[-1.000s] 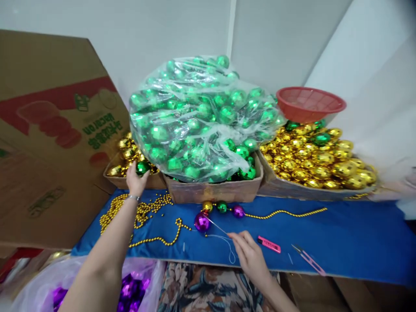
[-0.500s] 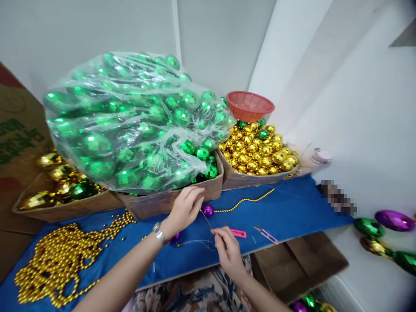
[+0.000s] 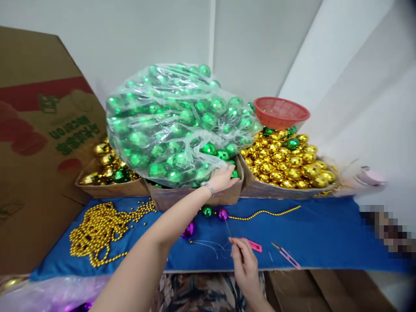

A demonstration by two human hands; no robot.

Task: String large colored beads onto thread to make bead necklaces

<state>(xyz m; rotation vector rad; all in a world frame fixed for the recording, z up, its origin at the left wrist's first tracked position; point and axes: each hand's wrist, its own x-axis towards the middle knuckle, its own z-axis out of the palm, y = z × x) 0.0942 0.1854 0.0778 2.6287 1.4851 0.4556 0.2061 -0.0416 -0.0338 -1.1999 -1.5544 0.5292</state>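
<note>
The left hand (image 3: 224, 178) has moved to the front-right rim of the middle cardboard box (image 3: 182, 195), its grip's closure unclear, apparently bringing that box's green balls (image 3: 222, 154) within reach, while the right hand (image 3: 245, 264) stays before the box, clamped on a needle (image 3: 228, 229).

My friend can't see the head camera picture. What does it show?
A person's left hand is at a cardboard box of green balls, while the right hand holds a thin needle near a purple ball. A big clear bag of green balls rests on that box, with gold balls in boxes on both sides. Gold beads lie on blue cloth.
</note>
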